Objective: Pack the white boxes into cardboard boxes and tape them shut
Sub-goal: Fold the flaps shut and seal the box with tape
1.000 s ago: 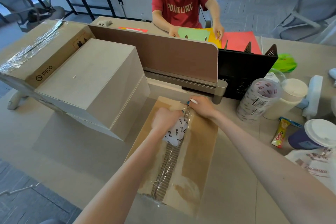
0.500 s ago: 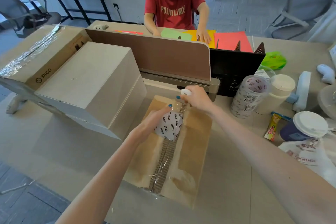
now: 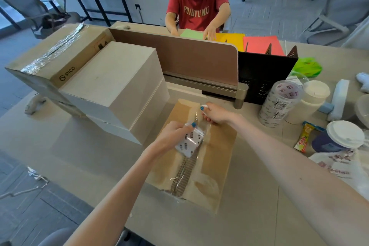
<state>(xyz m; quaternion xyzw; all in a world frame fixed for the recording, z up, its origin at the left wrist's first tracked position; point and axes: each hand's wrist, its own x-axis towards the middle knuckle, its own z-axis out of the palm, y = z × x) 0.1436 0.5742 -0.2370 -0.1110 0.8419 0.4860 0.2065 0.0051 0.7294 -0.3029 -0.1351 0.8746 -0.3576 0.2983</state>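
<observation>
The carton (image 3: 217, 146) sits shut, contents hidden; left hand (image 3: 172, 137) grips a tape roll (image 3: 189, 144) over its seam, right hand (image 3: 216, 115) pinches what may be a cutter (image 3: 204, 106); white boxes (image 3: 111, 86) stand stacked just left

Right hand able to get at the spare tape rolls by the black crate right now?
Path yes, probably: bare table between the right hand and the rolls. But the hand is busy, pinching a small white tool at the box's far edge.
</observation>
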